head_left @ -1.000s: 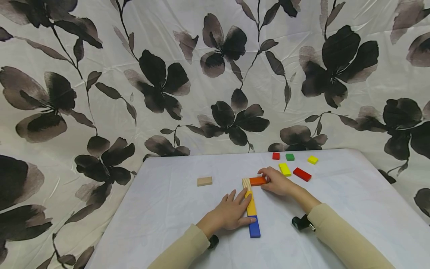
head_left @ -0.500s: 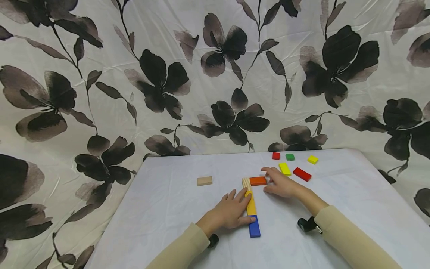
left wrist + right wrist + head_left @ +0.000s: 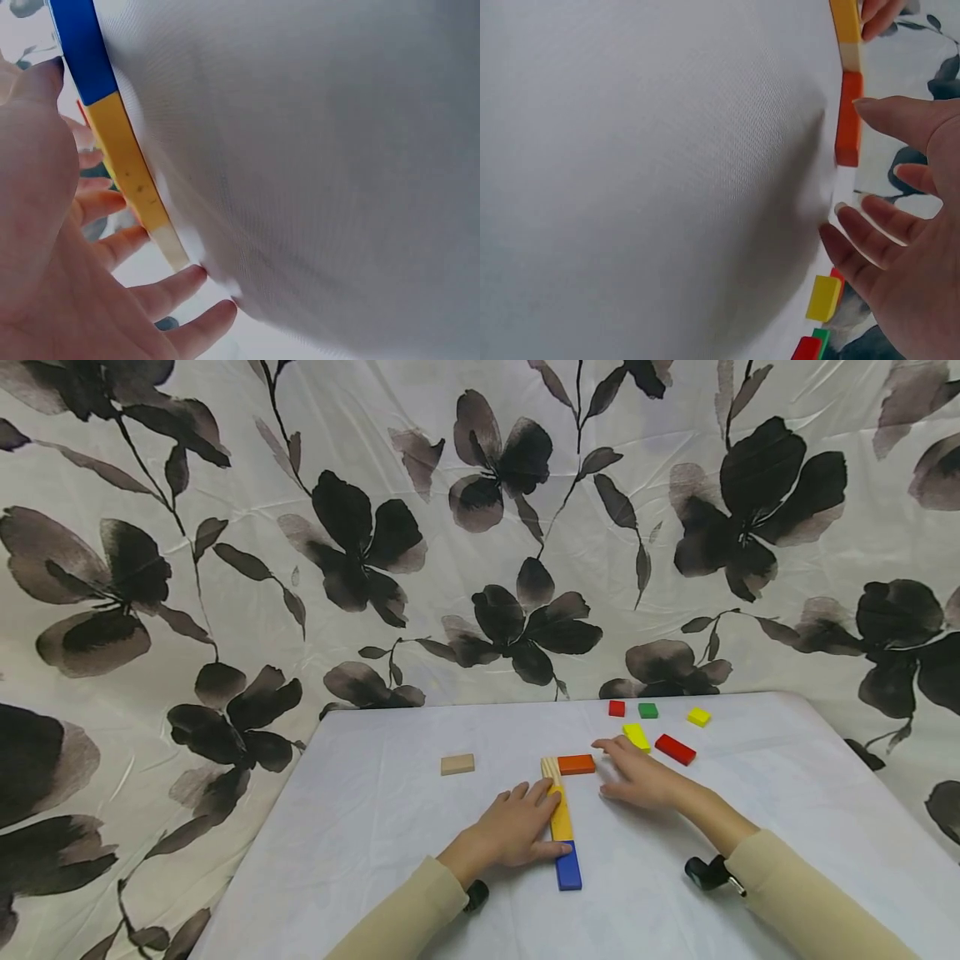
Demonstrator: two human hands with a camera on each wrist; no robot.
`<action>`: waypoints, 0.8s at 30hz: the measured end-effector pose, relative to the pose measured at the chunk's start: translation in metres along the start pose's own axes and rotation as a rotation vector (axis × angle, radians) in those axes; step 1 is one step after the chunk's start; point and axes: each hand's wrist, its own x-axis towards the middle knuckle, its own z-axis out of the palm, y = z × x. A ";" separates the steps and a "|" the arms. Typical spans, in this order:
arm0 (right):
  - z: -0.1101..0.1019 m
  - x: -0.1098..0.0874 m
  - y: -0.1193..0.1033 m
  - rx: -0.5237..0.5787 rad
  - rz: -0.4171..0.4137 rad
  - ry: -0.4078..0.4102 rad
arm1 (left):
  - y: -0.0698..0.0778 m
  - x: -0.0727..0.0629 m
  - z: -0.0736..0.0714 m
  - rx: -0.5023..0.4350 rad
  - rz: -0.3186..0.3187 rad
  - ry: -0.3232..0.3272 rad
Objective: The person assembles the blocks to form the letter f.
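Note:
My left hand (image 3: 512,831) rests with spread fingers on a line of blocks, its thumb on the blue block (image 3: 568,875) and its index fingertip by the top of the yellow-orange block (image 3: 561,821). At the far end of that line lies a plain wooden block (image 3: 550,768). An orange block (image 3: 576,765) extends right from it, making a corner. Just right of the orange block, my right hand (image 3: 641,777) hovers with loosely extended fingers and holds nothing. In the right wrist view, a gap shows between its fingers and the table.
A lone beige block (image 3: 457,764) lies to the left. At the back right are a small red block (image 3: 617,708), a green block (image 3: 647,711), a small yellow block (image 3: 698,717), a longer yellow block (image 3: 636,737) and a longer red block (image 3: 675,749). A floral cloth hangs behind the table.
My right hand has let go of the orange block and drawn away to the right. The orange block stays against the wooden block. My left hand has barely moved.

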 end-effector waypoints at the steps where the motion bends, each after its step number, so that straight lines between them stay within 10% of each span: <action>1: 0.000 -0.002 -0.001 -0.004 -0.008 0.003 | 0.000 0.000 0.000 -0.002 0.001 0.003; 24: 0.012 -0.035 -0.030 -0.061 -0.163 -0.074 | -0.021 -0.009 -0.003 -0.098 -0.025 0.078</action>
